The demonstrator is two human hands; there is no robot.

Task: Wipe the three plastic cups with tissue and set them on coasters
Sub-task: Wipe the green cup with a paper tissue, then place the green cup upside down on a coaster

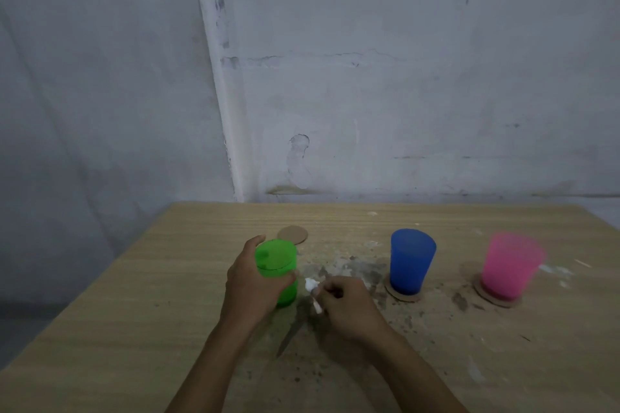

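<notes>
Left hand (250, 282) wrapped around green cup (276, 266); right hand (349, 307), at cup's 4 o'clock, pinches tissue (312, 288).

Dim, flat indoor light with a cool bluish cast on the wall (402, 77); no glare, and only soft shadows, the clearest a thin dark streak on the table (100, 312) below the right hand (349, 308). Overall soft and noisy, with the pink cup (510, 265) smeared by motion blur while the blue cup (412, 260) reads fairly crisp. Wide-angle distortion bows the wall pipe (218, 77) and splays the table edges toward the frame borders.
</notes>
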